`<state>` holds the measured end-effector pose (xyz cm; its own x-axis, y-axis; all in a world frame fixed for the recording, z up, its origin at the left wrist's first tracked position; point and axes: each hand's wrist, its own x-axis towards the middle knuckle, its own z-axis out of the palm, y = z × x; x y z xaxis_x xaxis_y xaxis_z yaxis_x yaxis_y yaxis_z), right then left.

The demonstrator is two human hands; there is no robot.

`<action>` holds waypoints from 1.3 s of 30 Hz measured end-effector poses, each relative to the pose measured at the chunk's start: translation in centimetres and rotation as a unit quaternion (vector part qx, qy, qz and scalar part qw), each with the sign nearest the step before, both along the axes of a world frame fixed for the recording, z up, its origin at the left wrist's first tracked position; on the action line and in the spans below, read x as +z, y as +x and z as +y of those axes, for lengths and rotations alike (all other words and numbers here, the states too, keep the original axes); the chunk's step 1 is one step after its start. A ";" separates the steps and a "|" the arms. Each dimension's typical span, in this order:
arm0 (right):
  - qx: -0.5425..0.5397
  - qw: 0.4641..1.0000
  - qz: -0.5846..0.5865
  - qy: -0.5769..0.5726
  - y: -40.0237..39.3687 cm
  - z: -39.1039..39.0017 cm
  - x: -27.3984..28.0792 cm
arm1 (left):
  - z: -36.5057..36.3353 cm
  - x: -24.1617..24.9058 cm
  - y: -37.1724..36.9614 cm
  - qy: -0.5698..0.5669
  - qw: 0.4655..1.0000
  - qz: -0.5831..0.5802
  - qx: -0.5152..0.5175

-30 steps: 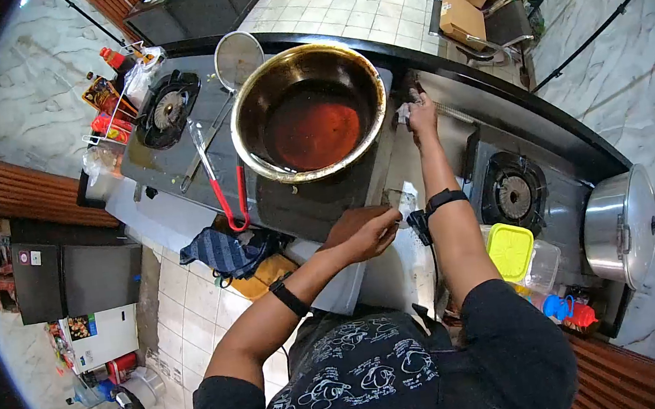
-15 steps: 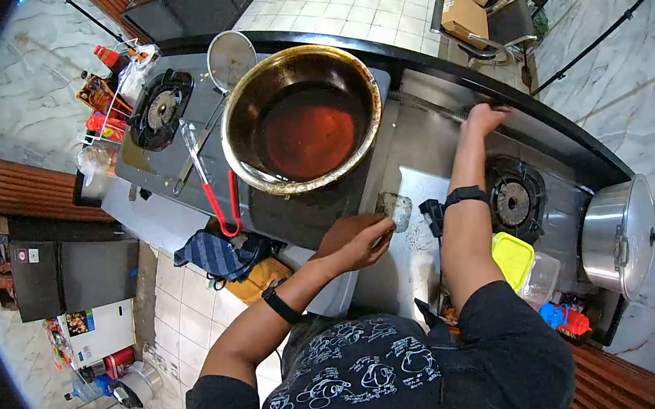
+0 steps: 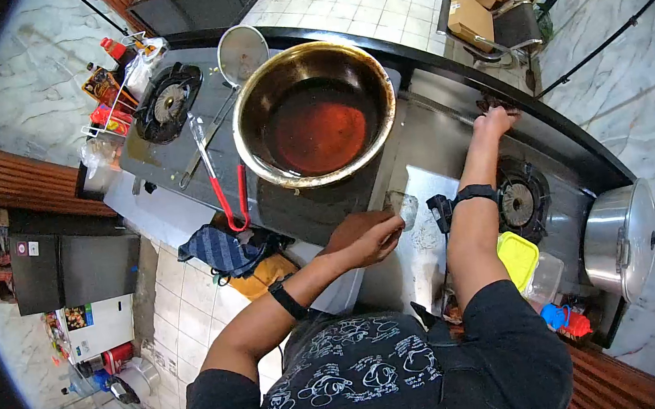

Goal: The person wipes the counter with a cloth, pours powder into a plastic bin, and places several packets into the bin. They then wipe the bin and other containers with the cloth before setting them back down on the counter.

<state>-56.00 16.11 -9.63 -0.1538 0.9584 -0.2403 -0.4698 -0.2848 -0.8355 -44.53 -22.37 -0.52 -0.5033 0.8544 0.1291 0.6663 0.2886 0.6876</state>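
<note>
My left hand (image 3: 376, 237) is closed over the near edge of the steel counter, its fingers curled and thumb side up. Right at its fingertips is a small clear, see-through piece (image 3: 403, 206). My right hand (image 3: 497, 120) reaches to the back edge of the counter, fingers bent around a dark brown crumpled thing (image 3: 488, 102); I cannot tell what it is. To the left stands a large metal basin (image 3: 322, 174) with dark reddish-brown liquid in it. Red-handled tongs (image 3: 219, 192) and a round mesh strainer (image 3: 243, 55) lie beside it.
Burners (image 3: 169, 103) flank the work area, with another burner (image 3: 522, 194) at right. A lidded steel pot (image 3: 619, 242), a yellow-green lid (image 3: 517, 261) and a black plug-like piece (image 3: 441, 212) are at right. A striped cloth (image 3: 224, 250) hangs at the left front edge.
My right hand has moved slightly right along the back edge, and the dark brown thing now shows at its fingers. My left hand has shifted slightly right. The view has turned a little.
</note>
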 end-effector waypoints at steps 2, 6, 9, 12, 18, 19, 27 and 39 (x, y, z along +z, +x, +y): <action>-0.047 0.981 -0.091 0.163 -2.3 0.3 -3.8 | 0.0 0.2 0.0 -0.007 1.000 -0.002 0.001; 0.165 0.959 -0.022 0.231 -2.0 -7.2 -3.3 | 0.3 -3.9 0.5 0.035 0.997 -0.062 0.004; 0.305 0.948 0.013 0.091 0.4 -8.0 -3.7 | 0.2 -5.0 0.4 0.034 0.991 -0.123 -0.030; 0.101 0.993 -0.014 0.063 4.7 -9.1 -1.5 | 0.1 -5.6 0.4 0.049 0.990 -0.131 -0.032; -0.267 0.787 -0.354 0.429 7.0 -2.7 9.1 | 0.1 -3.8 0.3 0.064 0.995 -0.061 -0.042; -0.206 0.725 -0.436 0.492 6.9 -0.9 9.3 | 0.1 -4.2 0.2 0.067 0.995 -0.058 -0.043; 0.084 0.593 -0.508 0.618 -1.4 -8.6 6.1 | 0.1 -5.5 0.6 0.071 0.994 -0.083 -0.023; 0.197 0.580 -0.430 0.664 -2.1 -9.5 7.3 | -0.1 -1.0 0.2 0.016 0.999 -0.022 -0.019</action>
<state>-58.13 6.63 -2.29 -0.7931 0.3181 0.5194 0.1655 0.9332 -0.3188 -44.36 -22.44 -1.48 -0.4769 0.8684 0.1359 0.6451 0.2408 0.7252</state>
